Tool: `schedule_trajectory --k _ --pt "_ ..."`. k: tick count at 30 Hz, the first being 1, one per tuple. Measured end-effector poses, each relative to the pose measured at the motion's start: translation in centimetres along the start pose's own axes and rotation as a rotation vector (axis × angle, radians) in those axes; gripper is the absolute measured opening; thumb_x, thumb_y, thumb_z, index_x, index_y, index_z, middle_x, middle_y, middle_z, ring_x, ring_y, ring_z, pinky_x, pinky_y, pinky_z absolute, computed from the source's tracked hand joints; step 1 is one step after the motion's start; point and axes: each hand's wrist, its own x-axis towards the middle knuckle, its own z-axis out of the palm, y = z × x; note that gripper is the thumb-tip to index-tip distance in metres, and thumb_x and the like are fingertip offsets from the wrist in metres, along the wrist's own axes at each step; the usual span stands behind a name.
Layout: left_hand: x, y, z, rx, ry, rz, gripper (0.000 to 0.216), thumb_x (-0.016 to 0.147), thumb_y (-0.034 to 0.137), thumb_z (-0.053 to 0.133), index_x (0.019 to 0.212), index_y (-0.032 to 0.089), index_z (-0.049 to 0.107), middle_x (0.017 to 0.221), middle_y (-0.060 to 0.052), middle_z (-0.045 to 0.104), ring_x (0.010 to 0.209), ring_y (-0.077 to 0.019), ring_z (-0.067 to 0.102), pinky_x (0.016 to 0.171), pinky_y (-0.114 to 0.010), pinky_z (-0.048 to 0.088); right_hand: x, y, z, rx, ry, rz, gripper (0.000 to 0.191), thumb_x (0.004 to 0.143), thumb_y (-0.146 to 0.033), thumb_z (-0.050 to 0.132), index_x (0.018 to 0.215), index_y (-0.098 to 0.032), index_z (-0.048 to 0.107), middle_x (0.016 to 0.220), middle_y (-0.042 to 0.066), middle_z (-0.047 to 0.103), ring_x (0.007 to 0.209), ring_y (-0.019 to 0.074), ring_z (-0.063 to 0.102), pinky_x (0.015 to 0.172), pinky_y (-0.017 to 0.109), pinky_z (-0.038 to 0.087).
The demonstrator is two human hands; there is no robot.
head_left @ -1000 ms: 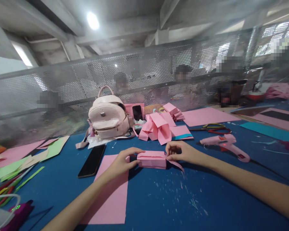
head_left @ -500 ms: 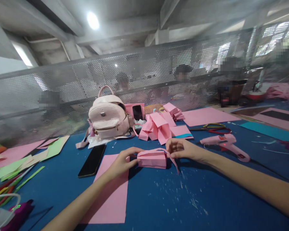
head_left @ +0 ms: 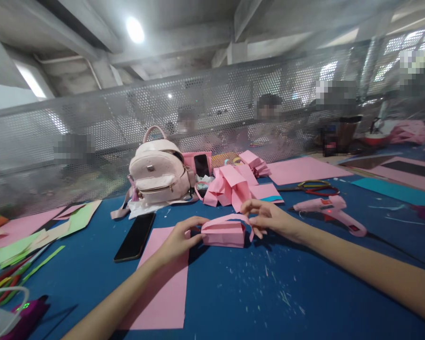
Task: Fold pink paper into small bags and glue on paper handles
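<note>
A small folded pink paper box (head_left: 223, 234) sits on the blue table in front of me. My left hand (head_left: 187, 233) grips its left end between thumb and fingers. A narrow pink paper strip (head_left: 230, 217) arches over the box like a handle, its left end hidden by my left fingers. At the box's right end, my right hand (head_left: 264, 218) has its curled fingers around the strip's bent end. Under my left wrist lies a flat pink paper sheet (head_left: 166, 288). A pink hot glue gun (head_left: 327, 208) rests to the right of my right hand.
A pale pink backpack (head_left: 159, 172) stands behind, beside a heap of folded pink paper (head_left: 230, 186). A black phone (head_left: 135, 236) lies left. Scissors (head_left: 315, 188) and a blue sheet (head_left: 393, 191) are at the right; coloured paper (head_left: 71, 222) lies left. A perforated metal screen (head_left: 212, 104) crosses behind.
The strip's loose right end, which stuck out past the box, is now bent down close to it. My right fingers have shifted and spread a little; my left hand stays put.
</note>
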Motion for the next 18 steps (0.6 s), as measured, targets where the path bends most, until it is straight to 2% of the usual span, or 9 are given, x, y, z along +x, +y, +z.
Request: schedule_trajectory --k 8,14,18 --pt "0.04 0.31 0.07 -0.015 -0.009 -0.005 0.026 0.091 0.023 0.059 0.115 0.022 0.068 0.119 -0.009 0.067 0.109 -0.0228 0.061 0.092 -0.035 0.049 0.00 0.46 -0.23 0.092 0.009 -0.001 0.031 0.082 -0.038 0.074 0.100 -0.017 0.058 0.080 0.001 0.063 0.066 0.0117 0.065 0.053 0.020 0.046" --pt "0.10 0.18 0.11 -0.019 -0.009 -0.014 0.031 0.091 0.023 0.059 0.122 0.023 0.066 0.123 -0.009 0.066 0.110 -0.0230 0.061 0.092 -0.035 0.048 0.01 0.21 -0.16 0.102 0.018 0.014 0.033 0.082 -0.043 0.072 0.098 -0.018 0.060 0.077 0.000 0.060 0.061 0.0095 0.059 0.053 0.020 0.047" --pt "0.15 0.22 0.14 -0.014 -0.012 -0.015 0.029 0.090 0.022 0.060 0.118 0.022 0.067 0.121 -0.010 0.066 0.110 -0.0232 0.060 0.092 -0.033 0.048 0.11 0.18 -0.21 0.081 0.041 -0.011 0.036 0.079 -0.046 0.074 0.098 -0.018 0.060 0.071 -0.003 0.056 0.057 0.0085 0.055 0.051 0.019 0.044"
